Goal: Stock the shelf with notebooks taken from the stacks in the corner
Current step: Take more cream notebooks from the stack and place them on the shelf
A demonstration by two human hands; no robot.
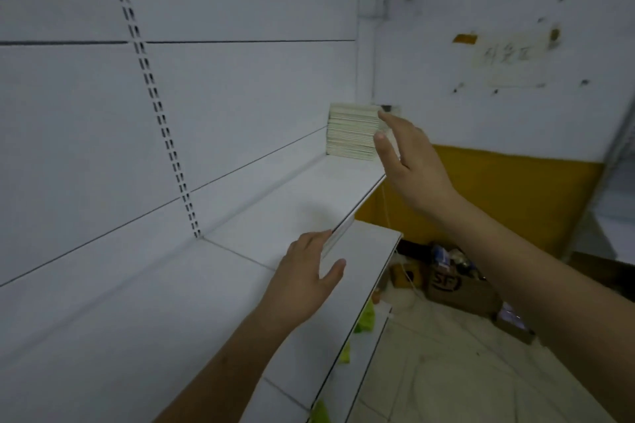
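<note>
Both hands were open and empty: right hand (409, 161) beside the notebook stack (352, 132), left hand (305, 280) at the shelf (240, 251) edge.

I count one stack of notebooks (352, 132) at the far end of the upper shelf (302, 196); individual notebooks are too blurred to number. Two shelves show, the second shelf (364, 251) just below. Two hands: left hand (305, 282), right hand (409, 161). One cardboard box (457, 292) on the floor.
</note>
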